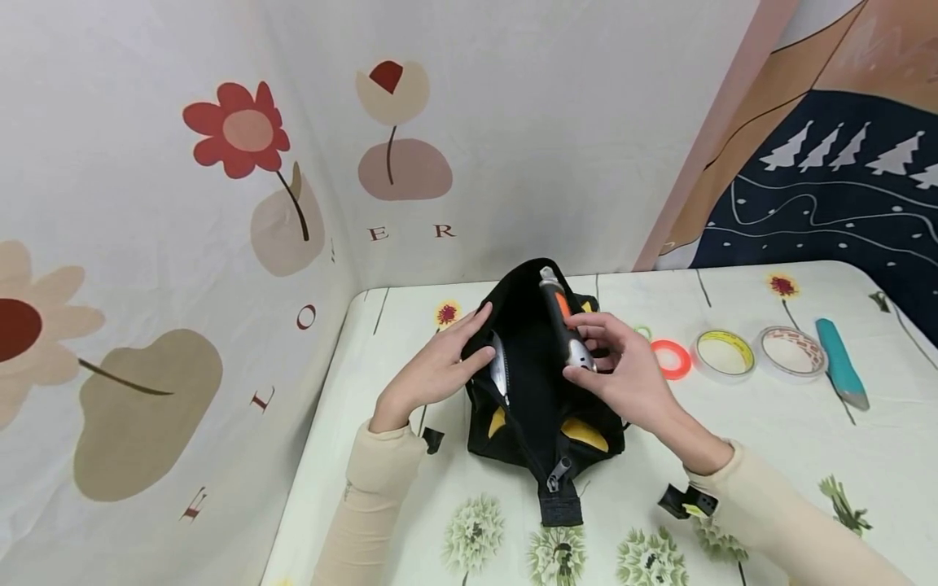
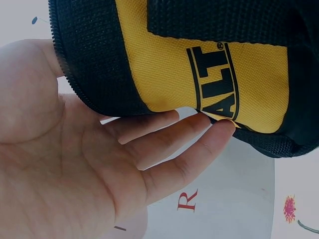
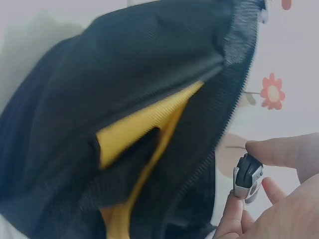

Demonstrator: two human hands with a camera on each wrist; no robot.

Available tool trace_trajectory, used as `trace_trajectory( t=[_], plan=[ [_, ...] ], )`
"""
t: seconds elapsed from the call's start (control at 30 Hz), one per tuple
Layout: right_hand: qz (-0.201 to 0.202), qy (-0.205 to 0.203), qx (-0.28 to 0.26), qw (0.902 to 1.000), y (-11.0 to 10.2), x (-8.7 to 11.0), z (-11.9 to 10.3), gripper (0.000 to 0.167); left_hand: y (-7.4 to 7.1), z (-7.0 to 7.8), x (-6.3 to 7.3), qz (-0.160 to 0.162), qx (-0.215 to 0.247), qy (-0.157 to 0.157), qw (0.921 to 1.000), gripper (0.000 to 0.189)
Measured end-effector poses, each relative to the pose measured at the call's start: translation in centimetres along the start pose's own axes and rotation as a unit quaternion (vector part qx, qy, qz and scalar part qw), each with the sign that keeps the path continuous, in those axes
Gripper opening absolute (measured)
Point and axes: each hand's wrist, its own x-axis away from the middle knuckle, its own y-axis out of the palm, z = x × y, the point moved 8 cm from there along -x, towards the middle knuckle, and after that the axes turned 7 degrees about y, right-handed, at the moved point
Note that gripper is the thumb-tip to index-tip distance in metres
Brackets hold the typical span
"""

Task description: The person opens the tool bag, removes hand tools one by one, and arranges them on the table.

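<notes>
A black-and-yellow zippered tool bag (image 1: 528, 439) sits on the table with its mouth open. My left hand (image 1: 436, 366) holds the bag's left rim, thumb at the zipper edge and fingers along the outside. In the left wrist view those fingers (image 2: 184, 159) lie against the yellow side panel with black lettering; the thumb is mostly hidden behind the zipper edge. My right hand (image 1: 623, 370) pinches a black, orange and silver tool shaped like a utility knife (image 1: 560, 313), tilted over the bag's mouth. The knife's silver-and-black end (image 3: 246, 174) shows between thumb and fingers in the right wrist view.
Right of the bag lie a red-orange ring (image 1: 683, 360), a yellow-lined tape roll (image 1: 724, 376), another clear tape roll (image 1: 791, 373) and a teal-handled tool (image 1: 841, 362). A small green ring (image 1: 643, 331) is partly hidden by my right hand. Printed cloth walls stand behind and left.
</notes>
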Motion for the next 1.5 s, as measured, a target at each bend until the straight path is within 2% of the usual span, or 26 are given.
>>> trace_trajectory(
  t=[0.27, 0.63, 0.8, 1.1, 1.5],
  plan=[
    [0.060, -0.028, 0.001, 0.9978, -4.0, 0.5, 0.0, 0.062, 0.1, 0.0, -0.2, -0.001, -0.005, 0.007, 1.0000, 0.073],
    [0.106, -0.002, 0.026, 0.9940, -8.4, 0.6, 2.4, 0.064, 0.2, -0.3, 0.0, -0.002, -0.002, 0.000, 1.0000, 0.073],
    [0.137, 0.024, 0.065, 0.9881, -11.2, 1.1, 4.0, 0.067, 0.2, -0.1, -0.1, -0.003, -0.002, 0.003, 1.0000, 0.073],
    [0.194, 0.080, 0.116, 0.9709, -15.8, 1.7, 7.2, 0.069, 0.1, -0.1, 0.0, -0.003, 0.000, 0.002, 1.0000, 0.073],
    [0.228, 0.134, 0.142, 0.9539, -19.6, 2.4, 10.5, 0.063, 0.1, -0.1, 0.0, -0.002, 0.002, 0.006, 1.0000, 0.073]
  ],
)
